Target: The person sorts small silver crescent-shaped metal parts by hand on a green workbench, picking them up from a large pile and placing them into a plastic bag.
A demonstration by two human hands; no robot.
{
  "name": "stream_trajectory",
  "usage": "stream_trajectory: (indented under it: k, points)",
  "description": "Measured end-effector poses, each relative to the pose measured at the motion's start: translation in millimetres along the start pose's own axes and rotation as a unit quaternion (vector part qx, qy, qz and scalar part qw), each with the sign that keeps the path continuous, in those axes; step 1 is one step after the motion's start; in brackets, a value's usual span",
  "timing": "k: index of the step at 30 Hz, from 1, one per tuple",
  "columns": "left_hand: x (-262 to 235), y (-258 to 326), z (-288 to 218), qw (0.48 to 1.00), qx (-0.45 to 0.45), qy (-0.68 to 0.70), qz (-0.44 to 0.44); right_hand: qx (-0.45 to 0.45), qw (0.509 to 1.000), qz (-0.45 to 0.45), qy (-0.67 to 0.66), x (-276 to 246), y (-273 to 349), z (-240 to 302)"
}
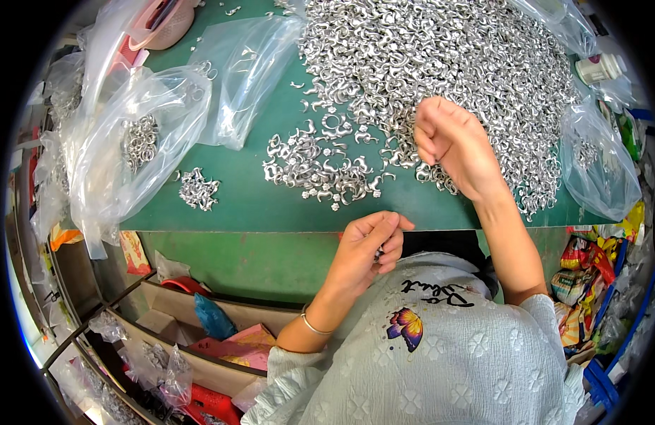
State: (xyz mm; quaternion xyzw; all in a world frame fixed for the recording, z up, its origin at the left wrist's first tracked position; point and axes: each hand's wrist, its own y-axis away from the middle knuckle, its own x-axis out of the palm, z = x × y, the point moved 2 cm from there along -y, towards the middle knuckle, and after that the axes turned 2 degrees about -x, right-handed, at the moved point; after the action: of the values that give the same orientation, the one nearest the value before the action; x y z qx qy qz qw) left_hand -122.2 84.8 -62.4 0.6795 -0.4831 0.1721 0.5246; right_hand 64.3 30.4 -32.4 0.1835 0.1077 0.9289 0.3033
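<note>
Just off the table's front edge, my left hand [370, 248] is closed, with a bit of a small silver metal piece showing between the curled fingers. My right hand [456, 145] hangs over the near part of a large heap of small curved silver metal pieces [441, 57]. Its fingers are bent in toward the palm, and whatever they hold is hidden. Between the hands and to the left lies a smaller cluster of the same pieces [317, 170], some ring-shaped. Farther left sits a little separate pile [198, 190].
Clear plastic bags [253, 78] lie on the green table [232, 170], and one bag [140, 142] at left holds rings. A pink basket [173, 28] stands far left. At right are a white bottle [600, 68] and another bag [600, 163]. An open drawer [221, 312] sits below.
</note>
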Motion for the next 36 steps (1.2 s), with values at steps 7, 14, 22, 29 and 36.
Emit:
stream_trajectory:
  k: [7,14,22,29,36]
  points:
    - [2.2,0.8,-0.1,1.000,0.007,0.000,-0.020,-0.188,0.807,-0.051,0.558,9.0,4.6,-13.7]
    - [-1.8,0.7,1.4,1.000,0.008,0.003,0.002,-0.167,0.808,-0.039,0.564,7.3,7.7,-6.4]
    - [2.1,-0.1,2.4,1.000,0.021,0.022,-0.011,-0.184,0.753,-0.048,0.630,9.1,18.3,-10.2]
    - [19.2,-8.1,-4.0,0.991,-0.011,0.104,-0.087,-0.154,0.924,0.005,0.350,10.8,54.7,-3.3]
    - [6.5,-21.0,14.6,0.975,-0.026,0.217,-0.042,-0.263,0.824,0.162,0.474,30.2,78.7,-6.6]
